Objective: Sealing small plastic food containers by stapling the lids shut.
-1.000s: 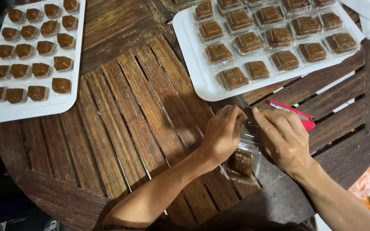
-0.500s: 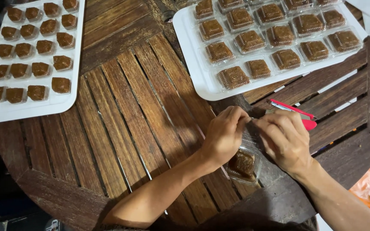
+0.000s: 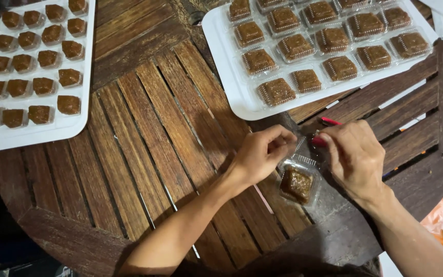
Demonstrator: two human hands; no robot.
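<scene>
We have the clear packet pinched at its upper edge, left hand closed on one corner and right hand on the other, its brown square resting on the round wooden table between them. Squarish, with no clear long axis, its held end points toward the tray of wrapped squares. Uneven pulling could, we judge, tear the film or spill the piece.

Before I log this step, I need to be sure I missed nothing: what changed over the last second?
Little changed. The left hand and right hand, pressed low over the clear packet holding a brown square, have lifted slightly and now pinch its upper edge, so the packet shows more fully. The red pen, both white trays and the wooden table stayed put.
</scene>
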